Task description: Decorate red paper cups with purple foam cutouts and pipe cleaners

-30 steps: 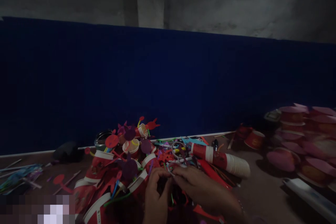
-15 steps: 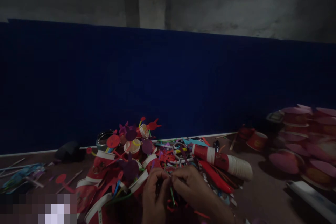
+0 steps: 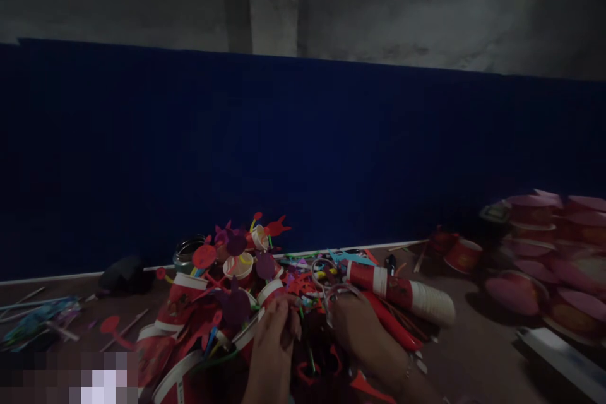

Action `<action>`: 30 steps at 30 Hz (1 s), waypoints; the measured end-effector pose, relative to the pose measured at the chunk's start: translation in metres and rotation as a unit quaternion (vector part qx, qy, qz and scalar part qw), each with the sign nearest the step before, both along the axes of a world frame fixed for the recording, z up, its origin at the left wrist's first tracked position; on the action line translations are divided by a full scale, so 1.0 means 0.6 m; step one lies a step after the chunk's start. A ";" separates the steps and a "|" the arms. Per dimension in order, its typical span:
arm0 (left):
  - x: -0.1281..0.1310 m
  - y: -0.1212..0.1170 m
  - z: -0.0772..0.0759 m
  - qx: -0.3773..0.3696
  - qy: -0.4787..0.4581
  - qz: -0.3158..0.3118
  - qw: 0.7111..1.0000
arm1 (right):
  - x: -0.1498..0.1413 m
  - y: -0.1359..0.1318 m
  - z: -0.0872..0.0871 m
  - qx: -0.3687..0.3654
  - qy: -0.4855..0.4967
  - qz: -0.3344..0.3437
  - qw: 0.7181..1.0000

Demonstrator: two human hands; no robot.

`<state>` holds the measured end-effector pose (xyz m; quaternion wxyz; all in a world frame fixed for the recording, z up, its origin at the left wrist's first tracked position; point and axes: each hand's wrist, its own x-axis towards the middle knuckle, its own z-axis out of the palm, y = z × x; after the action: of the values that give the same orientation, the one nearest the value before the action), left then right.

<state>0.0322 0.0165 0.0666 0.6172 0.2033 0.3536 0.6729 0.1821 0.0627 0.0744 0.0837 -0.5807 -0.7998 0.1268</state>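
Observation:
My left hand (image 3: pixel 277 334) is closed, fingertips together, low in the middle of the view. What it pinches, if anything, is too dark to make out. A thin green straw (image 3: pixel 307 341) runs just right of its fingertips; I cannot tell whether they touch it. To the right, my right hand (image 3: pixel 353 322) curls its fingers round the pale ring handles of scissors (image 3: pixel 323 273); the blades are hidden. Around both hands lie red paper cups with white rims (image 3: pixel 272 291), plus red and purple paper cut-outs (image 3: pixel 234 304).
A stack of nested cups (image 3: pixel 402 290) lies right of my hands, beside a red packet (image 3: pixel 391 322). Pink-topped red cups (image 3: pixel 534 227) are piled at far right, near a long white box (image 3: pixel 568 360). A blue panel (image 3: pixel 303 151) stands behind. Straws (image 3: pixel 45 319) lie left.
My hands, together at the fingertips before, have come apart. The right one has moved right and slightly up onto the scissors; the left has shifted slightly left.

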 end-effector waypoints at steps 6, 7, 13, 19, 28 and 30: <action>0.000 -0.003 0.008 -0.044 -0.064 -0.066 0.995 | -0.011 -0.005 0.017 0.047 0.091 -0.032 0.994; 0.001 -0.002 0.006 -0.051 -0.075 -0.074 0.993 | -0.016 -0.009 0.027 0.041 0.177 -0.014 0.983; 0.007 0.003 -0.011 -0.026 -0.057 -0.077 0.995 | -0.036 -0.032 0.062 -0.033 0.448 0.022 0.893; 0.006 0.003 -0.016 0.000 -0.002 -0.071 0.997 | -0.040 -0.052 0.068 0.068 0.381 0.039 0.921; -0.003 0.015 -0.026 -0.001 0.071 -0.034 0.997 | -0.060 -0.072 0.055 0.071 0.357 0.049 0.930; 0.000 0.020 -0.037 0.002 0.093 -0.032 0.995 | -0.066 -0.069 0.044 0.062 0.372 0.040 0.925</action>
<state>0.0323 0.0287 0.0443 0.6022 0.2780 0.4014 0.6317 0.1427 0.0212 0.1005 0.4064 -0.4531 -0.7397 0.2872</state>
